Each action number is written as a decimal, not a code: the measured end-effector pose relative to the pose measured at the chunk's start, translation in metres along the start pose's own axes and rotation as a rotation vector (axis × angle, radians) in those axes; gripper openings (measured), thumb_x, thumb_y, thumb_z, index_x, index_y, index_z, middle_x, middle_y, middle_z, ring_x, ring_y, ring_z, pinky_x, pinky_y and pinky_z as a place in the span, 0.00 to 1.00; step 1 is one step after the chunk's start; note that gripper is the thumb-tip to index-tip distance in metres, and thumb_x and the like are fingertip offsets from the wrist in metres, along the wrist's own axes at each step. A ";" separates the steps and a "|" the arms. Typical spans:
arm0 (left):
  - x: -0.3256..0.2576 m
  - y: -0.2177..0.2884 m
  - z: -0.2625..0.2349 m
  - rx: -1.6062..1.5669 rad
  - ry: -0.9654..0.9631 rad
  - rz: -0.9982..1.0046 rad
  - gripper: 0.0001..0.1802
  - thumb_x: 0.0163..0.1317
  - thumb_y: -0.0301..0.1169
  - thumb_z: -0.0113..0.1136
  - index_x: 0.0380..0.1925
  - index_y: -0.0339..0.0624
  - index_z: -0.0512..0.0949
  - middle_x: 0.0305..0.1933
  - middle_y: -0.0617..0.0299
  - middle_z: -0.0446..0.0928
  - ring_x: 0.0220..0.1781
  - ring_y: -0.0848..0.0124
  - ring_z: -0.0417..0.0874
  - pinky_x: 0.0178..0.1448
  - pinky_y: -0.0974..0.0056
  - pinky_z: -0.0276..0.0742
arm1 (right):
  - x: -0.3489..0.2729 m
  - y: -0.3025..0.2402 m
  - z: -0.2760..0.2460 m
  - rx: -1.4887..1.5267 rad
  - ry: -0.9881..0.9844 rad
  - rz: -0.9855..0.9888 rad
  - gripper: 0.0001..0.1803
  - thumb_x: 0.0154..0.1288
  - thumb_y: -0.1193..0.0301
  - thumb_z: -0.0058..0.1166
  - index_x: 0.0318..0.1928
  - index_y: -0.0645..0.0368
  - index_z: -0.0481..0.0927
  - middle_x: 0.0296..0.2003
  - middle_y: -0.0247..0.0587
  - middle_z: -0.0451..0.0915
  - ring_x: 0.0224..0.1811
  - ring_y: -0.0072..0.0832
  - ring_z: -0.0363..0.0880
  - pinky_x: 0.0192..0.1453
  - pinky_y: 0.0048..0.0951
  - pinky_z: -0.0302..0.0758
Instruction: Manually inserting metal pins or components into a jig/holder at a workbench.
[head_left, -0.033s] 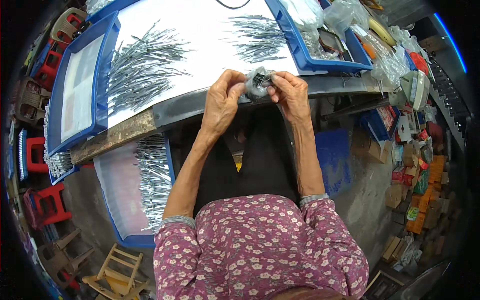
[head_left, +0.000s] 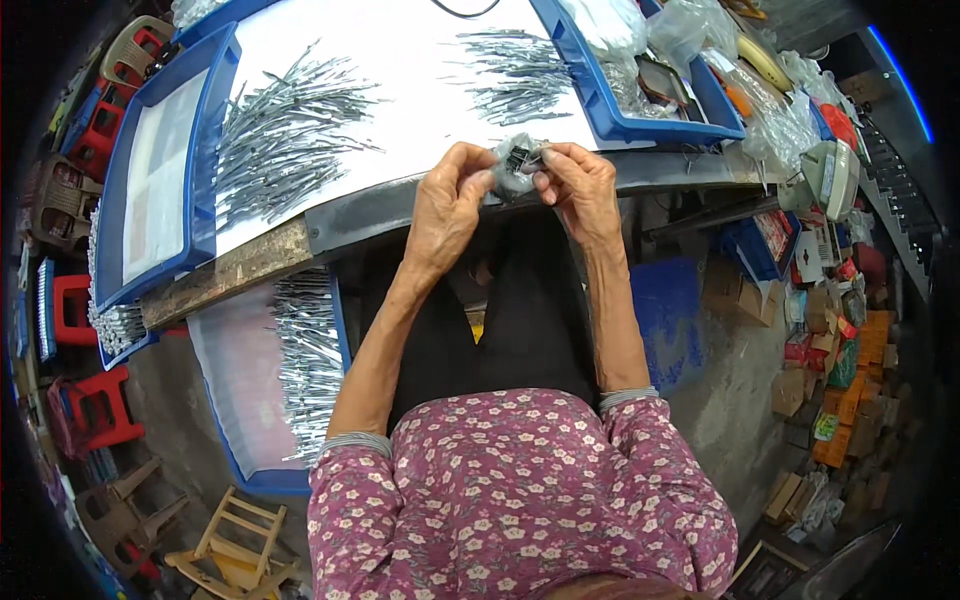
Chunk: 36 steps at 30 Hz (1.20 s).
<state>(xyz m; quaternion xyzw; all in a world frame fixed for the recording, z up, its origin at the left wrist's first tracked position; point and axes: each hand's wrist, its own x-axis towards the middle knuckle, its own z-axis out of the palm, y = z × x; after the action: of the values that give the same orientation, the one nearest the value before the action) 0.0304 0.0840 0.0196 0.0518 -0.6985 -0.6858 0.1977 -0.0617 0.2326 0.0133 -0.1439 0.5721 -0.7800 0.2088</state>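
Over the near edge of the table I hold a small clear plastic bag point(head_left: 512, 184) with small black pieces point(head_left: 517, 158) showing in its mouth. My left hand point(head_left: 447, 205) is closed, thumb and forefinger pinching the bag's left side. On the other side my right hand point(head_left: 585, 190) is closed at the bag's right rim; whether a small piece is also between its fingertips I cannot tell. Beyond the hands, thin dark grey metal strips lie on the white tabletop in a large pile point(head_left: 290, 130) at the left and a smaller pile point(head_left: 520, 75) at the right.
A blue tray point(head_left: 205, 150) stands at the table's left; another blue tray point(head_left: 650, 128) holding plastic bags and tools is at the right. Below the table, a blue-rimmed tray point(head_left: 235, 400) contains more strips. Red stools point(head_left: 105, 410) and a wooden chair point(head_left: 240, 545) are on the left.
My left hand has shifted very slightly to the right against the bag. Everything else looks the same.
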 end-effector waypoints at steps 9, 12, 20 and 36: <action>-0.013 -0.005 0.010 -0.011 -0.078 -0.087 0.03 0.59 0.24 0.48 0.33 0.36 0.70 0.27 0.69 0.69 0.26 0.83 0.63 0.30 0.77 0.60 | -0.007 -0.008 0.009 0.048 -0.019 -0.038 0.07 0.60 0.76 0.49 0.36 0.69 0.73 0.21 0.40 0.75 0.18 0.18 0.70 0.23 0.14 0.67; -0.016 0.000 0.012 0.004 -0.063 -0.082 0.03 0.59 0.23 0.48 0.33 0.37 0.70 0.26 0.70 0.69 0.25 0.83 0.64 0.30 0.77 0.61 | -0.008 -0.008 0.008 0.057 -0.014 -0.010 0.07 0.60 0.77 0.49 0.37 0.68 0.73 0.23 0.41 0.76 0.19 0.18 0.70 0.23 0.14 0.68; -0.018 0.001 0.010 -0.103 -0.033 -0.118 0.04 0.58 0.24 0.49 0.33 0.37 0.71 0.26 0.67 0.71 0.25 0.83 0.65 0.29 0.76 0.62 | -0.015 -0.015 0.020 -0.087 -0.029 -0.158 0.11 0.57 0.80 0.49 0.42 0.69 0.72 0.27 0.37 0.74 0.21 0.16 0.68 0.22 0.13 0.62; -0.024 0.001 0.011 -0.193 -0.082 -0.135 0.07 0.62 0.28 0.48 0.37 0.36 0.71 0.25 0.66 0.74 0.21 0.84 0.66 0.24 0.80 0.59 | -0.015 -0.006 0.022 -0.037 -0.106 -0.163 0.10 0.62 0.72 0.50 0.38 0.68 0.75 0.25 0.35 0.75 0.21 0.15 0.68 0.23 0.14 0.64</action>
<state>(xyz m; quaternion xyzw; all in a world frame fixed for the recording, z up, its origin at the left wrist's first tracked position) 0.0486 0.1020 0.0163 0.0514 -0.6316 -0.7632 0.1264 -0.0398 0.2231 0.0263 -0.2348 0.5608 -0.7751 0.1720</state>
